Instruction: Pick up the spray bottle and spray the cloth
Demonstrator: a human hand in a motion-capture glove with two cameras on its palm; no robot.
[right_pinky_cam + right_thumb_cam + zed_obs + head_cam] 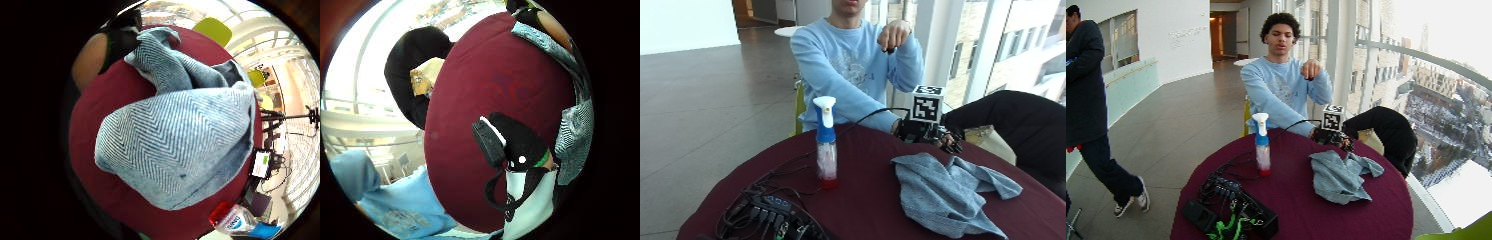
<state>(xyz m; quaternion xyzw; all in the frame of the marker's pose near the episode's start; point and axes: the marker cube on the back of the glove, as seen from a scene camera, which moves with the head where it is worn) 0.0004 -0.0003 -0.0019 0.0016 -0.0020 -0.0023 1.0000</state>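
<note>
The spray bottle (826, 145) stands upright on the round maroon bench (859, 200), with a white trigger head, blue collar, clear body and red base. Well apart from it, toward the window side, lies the cloth (943, 192), a rumpled blue-grey herringbone piece. The gloved right hand (933, 134) hovers at the bench's far edge just beyond the cloth, its fingers (953, 142) loosely curled and holding nothing. The bare hand (893, 35) is raised at the chest. Black cables and a hub (770, 212) sit at the near edge, beside the bottle; their details are hard to make out
</note>
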